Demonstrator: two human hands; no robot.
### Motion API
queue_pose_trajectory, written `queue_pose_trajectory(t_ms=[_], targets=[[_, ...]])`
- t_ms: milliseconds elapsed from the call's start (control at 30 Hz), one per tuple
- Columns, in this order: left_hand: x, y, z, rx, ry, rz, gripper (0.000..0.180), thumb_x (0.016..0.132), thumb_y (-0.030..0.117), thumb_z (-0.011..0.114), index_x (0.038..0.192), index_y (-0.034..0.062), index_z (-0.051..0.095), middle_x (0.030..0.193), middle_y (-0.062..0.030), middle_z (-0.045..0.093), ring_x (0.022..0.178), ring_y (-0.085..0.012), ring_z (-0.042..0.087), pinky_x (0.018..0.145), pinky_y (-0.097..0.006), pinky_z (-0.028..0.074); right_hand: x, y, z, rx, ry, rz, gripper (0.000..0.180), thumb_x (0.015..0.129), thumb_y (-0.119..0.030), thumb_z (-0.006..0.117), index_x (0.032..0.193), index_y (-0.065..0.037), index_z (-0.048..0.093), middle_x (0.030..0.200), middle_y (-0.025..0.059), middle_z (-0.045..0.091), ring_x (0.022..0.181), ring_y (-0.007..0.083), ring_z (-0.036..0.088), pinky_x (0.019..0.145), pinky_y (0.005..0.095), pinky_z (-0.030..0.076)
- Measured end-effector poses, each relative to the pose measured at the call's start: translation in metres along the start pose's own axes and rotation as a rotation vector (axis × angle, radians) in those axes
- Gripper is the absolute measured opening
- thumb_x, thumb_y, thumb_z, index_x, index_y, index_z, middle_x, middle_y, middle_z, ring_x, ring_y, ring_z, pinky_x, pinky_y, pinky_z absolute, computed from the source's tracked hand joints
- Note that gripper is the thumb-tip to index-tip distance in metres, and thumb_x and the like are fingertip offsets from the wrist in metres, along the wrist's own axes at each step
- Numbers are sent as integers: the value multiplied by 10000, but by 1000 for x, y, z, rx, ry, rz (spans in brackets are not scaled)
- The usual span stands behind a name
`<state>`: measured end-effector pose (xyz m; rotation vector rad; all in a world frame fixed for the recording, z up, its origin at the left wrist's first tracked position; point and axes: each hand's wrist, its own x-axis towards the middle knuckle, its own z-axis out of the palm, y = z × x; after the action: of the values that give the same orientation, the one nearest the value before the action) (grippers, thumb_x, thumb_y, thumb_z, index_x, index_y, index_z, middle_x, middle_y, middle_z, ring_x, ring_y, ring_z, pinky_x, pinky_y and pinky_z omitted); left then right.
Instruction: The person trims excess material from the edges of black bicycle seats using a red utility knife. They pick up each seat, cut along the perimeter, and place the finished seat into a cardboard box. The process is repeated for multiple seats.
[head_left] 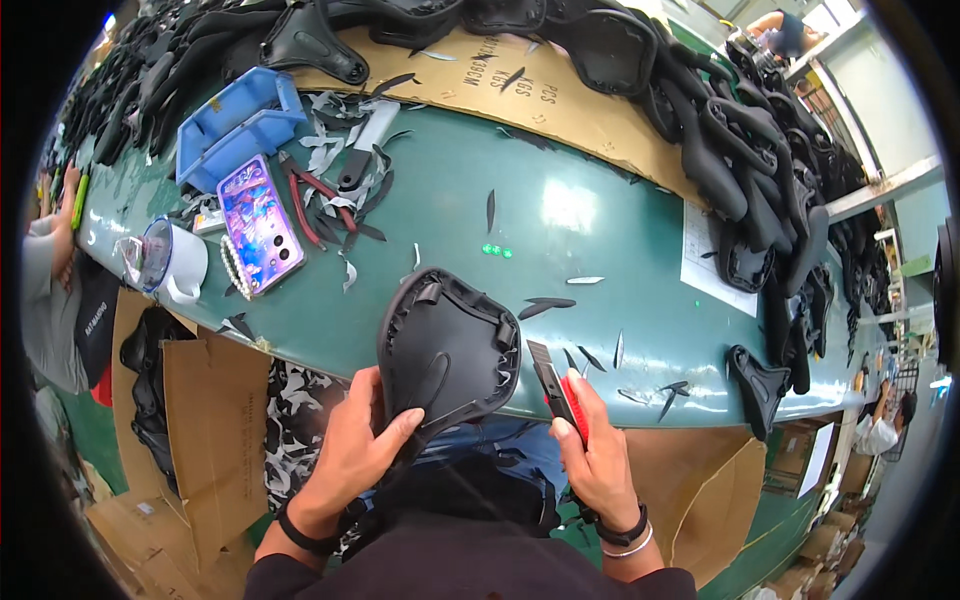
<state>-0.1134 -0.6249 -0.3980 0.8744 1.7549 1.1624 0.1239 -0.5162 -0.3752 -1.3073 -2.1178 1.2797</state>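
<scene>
A black bicycle saddle is in my left hand, its hollow underside facing up. My left thumb presses on its narrow part while the fingers wrap round the side, partly hidden. Small ribs and ragged pale bits line the saddle's inner rim. To the right, my right hand is closed round a red and black utility knife. The knife's blade is out, pointing up and away from me, apart from the saddle. Trimmed black slivers lie on the green table just beyond both hands.
At the back left are a blue bin, red-handled pliers, a purple phone and a white mug. Heaped saddles ring the far side on flattened cardboard. Cardboard boxes stand below the table edge.
</scene>
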Motion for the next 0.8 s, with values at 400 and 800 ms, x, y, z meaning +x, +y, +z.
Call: queue_pose_trajectory(t_ms=[400,800], targets=[[-10,-3,12,131,86,70,412,836,119,688,1166,-31,492,972,-141,628,817,-218,610,742,-327,479,9,-9,7,-6,-118,-68,551,921,-64,538,1418,-9,307,1157,284,591,962,481,584,770,450,502],[-20,-8,16,344,92,310,509,671,-35,728,1123,18,499,866,-148,561,728,-330,574,629,-399,461,-20,-11,2,436,155,253,585,909,-54,560,1425,-23,285,898,103,648,601,125,602,566,284,504]])
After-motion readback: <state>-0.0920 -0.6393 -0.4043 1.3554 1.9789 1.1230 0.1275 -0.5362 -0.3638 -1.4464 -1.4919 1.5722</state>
